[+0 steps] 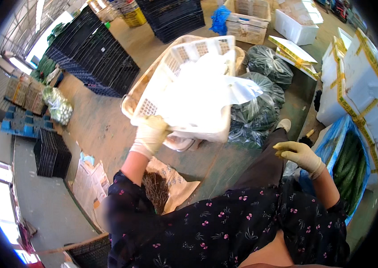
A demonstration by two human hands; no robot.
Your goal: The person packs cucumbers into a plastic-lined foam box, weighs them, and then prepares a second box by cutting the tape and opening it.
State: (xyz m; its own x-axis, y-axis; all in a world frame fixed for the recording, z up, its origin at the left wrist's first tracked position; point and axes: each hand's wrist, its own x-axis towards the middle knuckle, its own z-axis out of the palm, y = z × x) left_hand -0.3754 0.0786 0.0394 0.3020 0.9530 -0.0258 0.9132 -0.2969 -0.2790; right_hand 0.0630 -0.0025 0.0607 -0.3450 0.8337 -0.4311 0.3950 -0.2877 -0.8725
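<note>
My left hand (150,134), in a pale work glove, is closed on the near left rim of a white plastic basket (221,128). The basket rests tilted over a larger tan tub (128,105). Glaring white material (198,89) fills it, too overexposed to make out, and a pale flap (244,89) sticks out over the right rim. My right hand (299,156), gloved too, hangs apart at the right with fingers loosely bent and nothing visible in it. Nearest to it is a blue-lined sack (327,147) of long dark-green vegetables, seemingly cucumbers (349,163).
Black plastic bags (253,114) stand right of the basket. White foam boxes (354,80) with yellow tape are stacked at the right. Black crates (93,56) tower at the far left. Brown paper with dark stalks (155,190) lies on the floor below my left hand.
</note>
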